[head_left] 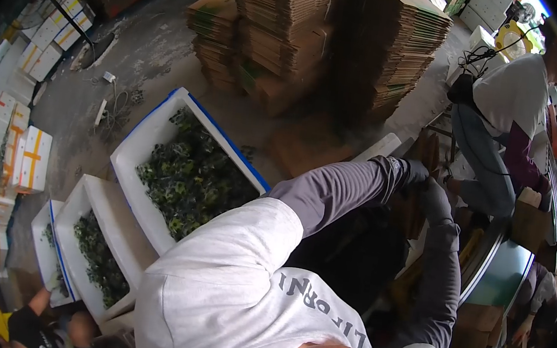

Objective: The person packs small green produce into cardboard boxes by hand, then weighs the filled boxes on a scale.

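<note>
My left hand (pixel 413 172), in a dark grey glove, is closed at the edge of a piece of brown cardboard (pixel 428 149). Just to its right, my right hand (pixel 437 201) wears the same kind of glove, its fingers curled at the cardboard. The two hands almost touch. More of the brown cardboard shows below them, between my forearms. Shadow and the gloves hide its full shape and most of my fingertips.
White foam boxes of dark green leafy produce (pixel 190 171) stand at left. Tall stacks of flattened cartons (pixel 286 32) rise ahead. A co-worker (pixel 510 96) bends at right, near a curved metal-edged table (pixel 510 266). Another person (pixel 38 325) is at lower left. Cables (pixel 116 106) lie on the floor.
</note>
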Available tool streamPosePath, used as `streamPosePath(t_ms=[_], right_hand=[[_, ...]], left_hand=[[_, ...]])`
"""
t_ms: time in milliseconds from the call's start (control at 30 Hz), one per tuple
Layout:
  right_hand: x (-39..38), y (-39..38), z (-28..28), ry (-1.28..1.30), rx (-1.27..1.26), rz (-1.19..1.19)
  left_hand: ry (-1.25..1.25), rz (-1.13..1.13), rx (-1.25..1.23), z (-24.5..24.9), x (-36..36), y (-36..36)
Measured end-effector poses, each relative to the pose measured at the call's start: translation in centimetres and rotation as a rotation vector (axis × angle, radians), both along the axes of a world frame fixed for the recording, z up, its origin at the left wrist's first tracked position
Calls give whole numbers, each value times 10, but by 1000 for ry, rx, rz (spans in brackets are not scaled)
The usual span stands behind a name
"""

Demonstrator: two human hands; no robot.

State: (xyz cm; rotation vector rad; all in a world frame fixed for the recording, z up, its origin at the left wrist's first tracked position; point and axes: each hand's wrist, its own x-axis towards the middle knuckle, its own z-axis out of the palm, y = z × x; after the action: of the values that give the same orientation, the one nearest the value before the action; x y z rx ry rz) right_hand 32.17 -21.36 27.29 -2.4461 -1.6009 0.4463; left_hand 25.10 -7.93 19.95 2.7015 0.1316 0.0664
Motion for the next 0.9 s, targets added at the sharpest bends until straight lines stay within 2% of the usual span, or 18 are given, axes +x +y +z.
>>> streamPosePath(t_ms=[33, 133, 200, 233, 267, 300, 333, 367, 400, 433, 467, 500, 533, 600, 700, 800, 833, 900], right_hand=[[-4, 0, 2, 18, 4, 30], [-7, 11, 24, 85, 73, 100], [-4, 24, 31, 150, 182, 145], [-12, 32, 41, 65, 185, 122], [-16, 42, 39, 85, 232, 109], [-22, 52, 41, 106, 278, 95], [-30, 61, 43, 126, 324, 75], [-41, 67, 40, 286, 387, 158], [-28, 84, 5, 431, 418, 220], [-54, 87, 20, 232, 323, 184], [-68, 93, 19, 162, 325, 193], [-84, 97, 23, 125, 301, 146], [-98, 97, 32, 144, 314, 156], [-109, 103, 41, 55, 263, 153], [-100, 114, 36, 72, 272, 129], [-90, 112, 39, 233, 340, 111], [-88, 114, 27, 273, 431, 172], [-95, 110, 21, 201, 378, 189]], left_hand=[[-10, 2, -55, 0, -8, -1], [-76, -14, -10, 18, -44, 7], [-190, 329, -766, 43, -79, 2], [-247, 511, -1131, 57, -98, 4], [-312, 697, -1492, 64, -112, 8], [-286, 839, -1298, 64, -123, 17], [-259, 869, -911, 65, -137, 25], [-216, 859, -537, 62, -153, 29], [-263, 851, -640, 57, -166, 32], [-310, 842, -745, 51, -178, 35], [-356, 833, -849, 46, -191, 39], [-523, 726, -942, 63, -207, 29], [-439, 732, -951, 59, -219, 36], [-448, 801, -899, 82, -240, 28], [-484, 863, -1015, 78, -255, 38], [-512, 807, -953, 75, -263, 47], [-468, 821, -943, 70, -262, 53], [-443, 837, -707, 41, -251, 64]])
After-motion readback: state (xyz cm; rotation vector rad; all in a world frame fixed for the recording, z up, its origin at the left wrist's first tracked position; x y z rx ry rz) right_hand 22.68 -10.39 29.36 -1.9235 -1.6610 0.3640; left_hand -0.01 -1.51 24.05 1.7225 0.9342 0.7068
